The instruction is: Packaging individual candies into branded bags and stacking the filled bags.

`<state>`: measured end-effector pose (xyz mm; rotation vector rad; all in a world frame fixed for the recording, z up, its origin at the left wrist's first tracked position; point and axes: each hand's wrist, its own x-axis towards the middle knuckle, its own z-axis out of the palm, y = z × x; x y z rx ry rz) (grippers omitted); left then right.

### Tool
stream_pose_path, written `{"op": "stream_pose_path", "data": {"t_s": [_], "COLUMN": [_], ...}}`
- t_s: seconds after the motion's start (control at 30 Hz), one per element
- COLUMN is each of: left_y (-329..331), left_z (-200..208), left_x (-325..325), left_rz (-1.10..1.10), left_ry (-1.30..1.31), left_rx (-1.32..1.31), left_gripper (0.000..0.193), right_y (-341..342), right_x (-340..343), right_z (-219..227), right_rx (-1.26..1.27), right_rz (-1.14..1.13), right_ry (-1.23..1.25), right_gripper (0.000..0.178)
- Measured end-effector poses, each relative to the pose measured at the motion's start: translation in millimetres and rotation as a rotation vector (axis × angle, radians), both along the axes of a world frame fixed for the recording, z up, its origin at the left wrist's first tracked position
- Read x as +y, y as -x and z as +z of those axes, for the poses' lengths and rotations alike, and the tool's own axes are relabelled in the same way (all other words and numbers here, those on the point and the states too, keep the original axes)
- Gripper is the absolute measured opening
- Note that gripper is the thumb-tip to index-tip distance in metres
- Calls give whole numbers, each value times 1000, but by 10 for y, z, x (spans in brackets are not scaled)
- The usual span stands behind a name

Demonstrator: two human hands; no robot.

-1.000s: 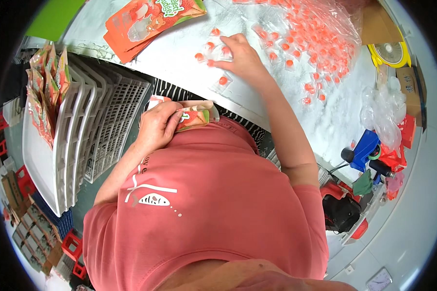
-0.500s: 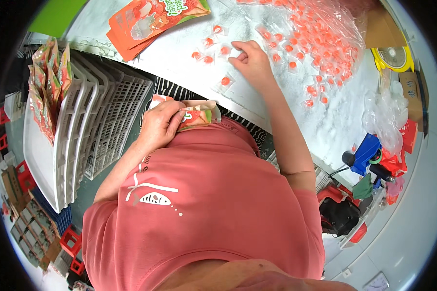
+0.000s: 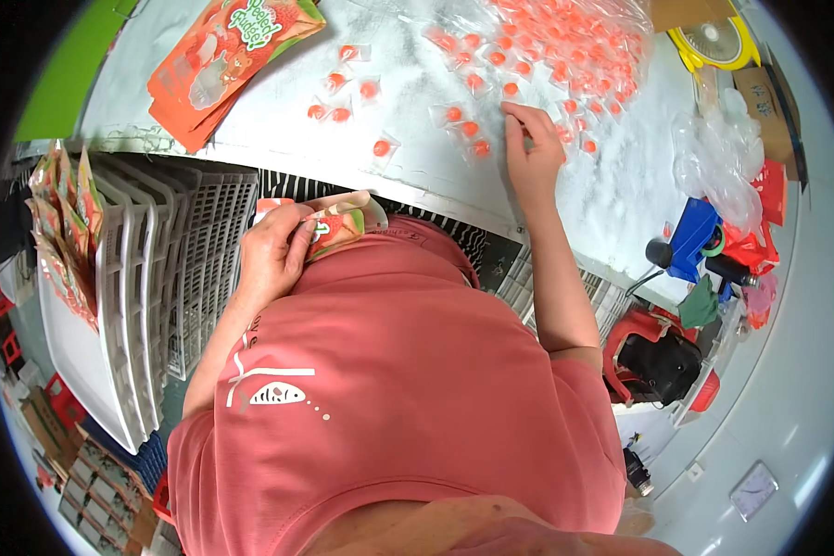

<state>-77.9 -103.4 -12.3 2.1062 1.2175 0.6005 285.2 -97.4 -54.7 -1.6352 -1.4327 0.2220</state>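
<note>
Candy heap (image 3: pixel 584 60): beyond and right of right hand (image 3: pixel 535 156)
Pouch (image 3: pixel 341 233): in left hand's (image 3: pixel 276 248) pinch; likely light, floppy, slick, best held by an edge
Right hand: fingers curled, gap narrow; cannot tell if holding anything
Wrapped candies (image 3: pixel 470 129): 3, just left of right fingertips; probably light, pinch by wrapper

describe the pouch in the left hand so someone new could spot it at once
Find the white table, then the pink shirt below its front edge. At the shirt's upper left, the left hand grips a red-and-green pouch. Unlike the flat pouches on the table and the bunched pouches at the white crates, it is held in a hand.
</note>
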Motion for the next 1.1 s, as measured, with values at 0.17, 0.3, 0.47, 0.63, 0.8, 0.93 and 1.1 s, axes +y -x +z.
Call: {"op": "stream_pose_path", "data": {"t_s": [0.17, 0.3, 0.47, 0.63, 0.8, 0.93, 1.1], "left_y": [-42, -15, -13, -31, -18, -41, -4], "left_z": [41, 38, 10, 17, 43, 79, 23], "left_x": [20, -16, -36, 33, 6, -7, 15], "left_rz": [-34, -10, 22, -19, -16, -8, -18], "left_ry": [14, 13, 31, 22, 14, 27, 16], "left_rx": [9, 15, 5, 13, 14, 6, 11], "left_gripper": [8, 8, 8, 8, 7, 7, 7], "right_y": [25, 32, 75, 120, 192, 169, 255], "right_x": [319, 276, 22, 178, -42, -145, -239], "right_z": [-17, -46, -46, -110, -69, -85, -143], "right_rx": [-330, -345, -168, -246, 174, 589, 366], "right_rz": [58, 177, 124, 231, 227, 110, 196], "right_ry": [-104, 22, 66, -16, 133, 38, 73], "right_gripper": [19, 20, 19, 26, 29, 32, 37]}}
